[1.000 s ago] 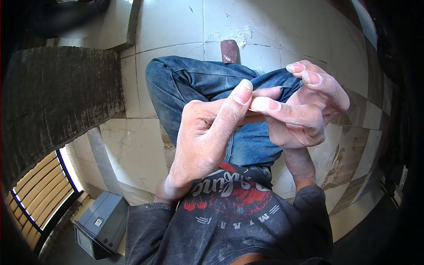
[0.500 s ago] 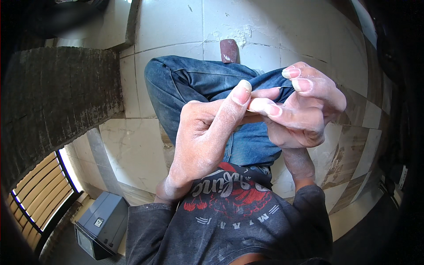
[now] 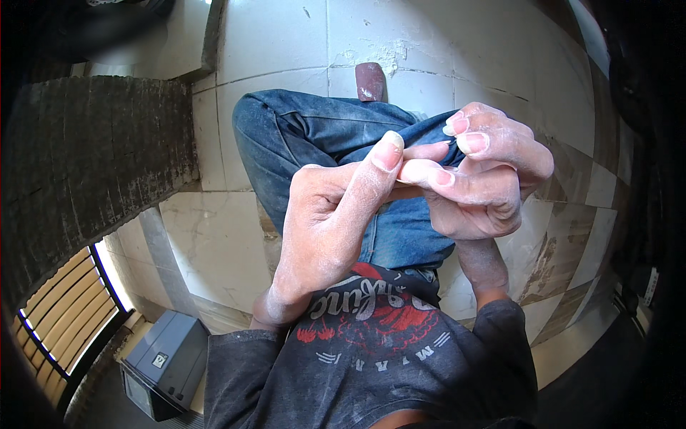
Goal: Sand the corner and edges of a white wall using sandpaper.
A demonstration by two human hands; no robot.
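Both powder-dusted hands meet above my crossed legs in blue jeans (image 3: pixel 279 136). My left hand (image 3: pixel 336 214) is closed in a pinch, its thumb against the tip of a digit of my right hand (image 3: pixel 489 175). The fingers of my right hand are curled, palm partly upward. Whatever sits between the fingertips, if anything, is hidden or too small to make out. Beyond my legs a maroon block (image 3: pixel 369 82) with white smudges lies on the pale tiles.
A dark, rough surface (image 3: pixel 86 164) stands at left. A slatted panel in a black frame (image 3: pixel 64 314) and a grey-blue box (image 3: pixel 161 365) are at lower left. A raised pale edge (image 3: pixel 207 39) is at upper left. Tiled floor (image 3: pixel 279 28) surrounds me.
The curled fingers of my right hand have moved slightly leftward and bent further toward my left hand. My left hand has shifted very slightly left, still pinched.
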